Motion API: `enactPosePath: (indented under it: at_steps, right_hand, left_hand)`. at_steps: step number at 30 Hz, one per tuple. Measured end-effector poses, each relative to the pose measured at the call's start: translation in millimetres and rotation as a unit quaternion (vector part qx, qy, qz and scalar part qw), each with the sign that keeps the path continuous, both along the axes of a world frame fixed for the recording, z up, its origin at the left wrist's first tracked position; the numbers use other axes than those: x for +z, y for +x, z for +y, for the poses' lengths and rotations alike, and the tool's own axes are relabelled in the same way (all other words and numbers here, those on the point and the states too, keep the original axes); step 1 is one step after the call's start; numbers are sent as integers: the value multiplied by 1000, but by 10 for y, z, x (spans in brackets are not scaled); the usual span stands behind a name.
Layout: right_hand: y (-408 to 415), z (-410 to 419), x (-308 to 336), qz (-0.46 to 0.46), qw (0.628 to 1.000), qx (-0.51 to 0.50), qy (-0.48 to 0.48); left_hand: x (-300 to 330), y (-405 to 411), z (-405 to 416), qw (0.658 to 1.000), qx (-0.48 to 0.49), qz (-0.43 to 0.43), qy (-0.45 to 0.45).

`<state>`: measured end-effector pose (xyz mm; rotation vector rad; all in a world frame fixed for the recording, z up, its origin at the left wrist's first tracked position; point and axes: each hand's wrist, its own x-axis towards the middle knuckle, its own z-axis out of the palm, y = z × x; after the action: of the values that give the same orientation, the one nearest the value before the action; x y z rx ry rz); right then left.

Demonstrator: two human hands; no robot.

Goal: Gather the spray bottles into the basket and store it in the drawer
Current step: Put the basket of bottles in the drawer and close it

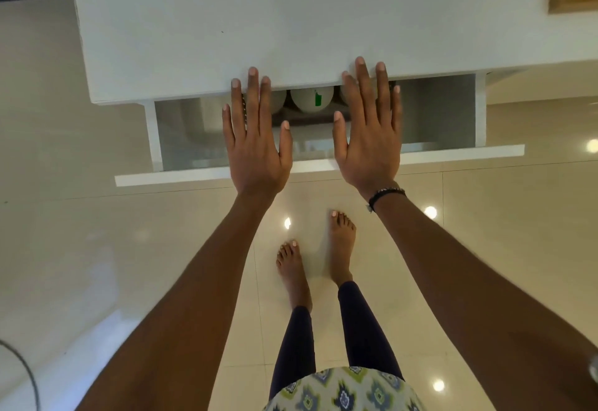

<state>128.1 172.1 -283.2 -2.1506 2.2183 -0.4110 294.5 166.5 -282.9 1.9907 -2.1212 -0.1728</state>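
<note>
The white drawer [323, 160] is pulled partway out from under the white counter [259, 22]. Its front panel is the long white strip nearest the person.

The left hand [255, 139] is flat and wide open, palm down, with all the fingers spread. It holds nothing. It is stretched out over the open drawer, and its fingertips reach the counter's edge.

Between the two hands, at the back of the drawer, sit the spray bottles [310, 100]. Only their round white tops show, tucked under the counter edge. The middle one has a small green mark on it. No words can be read on it. A dark strip just under the bottles may be the basket rim, but it is too hidden to be sure.

The right hand [369, 139] is also flat, open and spread, palm down, with nothing in it. Its fingertips lie over the counter edge too. A dark bead bracelet [385, 194] is on that wrist.

Both arms reach straight forward. Two bare feet stand on the shiny tile floor [97, 232] below.
</note>
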Motion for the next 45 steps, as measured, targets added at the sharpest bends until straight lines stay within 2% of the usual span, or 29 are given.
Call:
enactPosePath:
  at_steps: [9, 13, 19, 32, 45]
  right_hand:
    - [-20, -399, -8, 31, 999, 36, -26]
    - [-134, -394, 17, 28, 994, 103, -15]
    - [-348, -413, 71, 87, 973, 213, 29]
    - [-307, -427, 186, 66, 979, 187, 47]
    - [-280, -441, 138, 55, 984, 172, -14]
  left_hand:
    - [67, 20, -374, 999, -38, -4, -22]
    - [129, 135, -380, 995, -95, -14, -1]
    - [136, 320, -426, 985, -158, -71, 23]
    - [208, 243, -490, 989, -136, -48, 36]
    - [329, 255, -531, 991, -116, -26, 65]
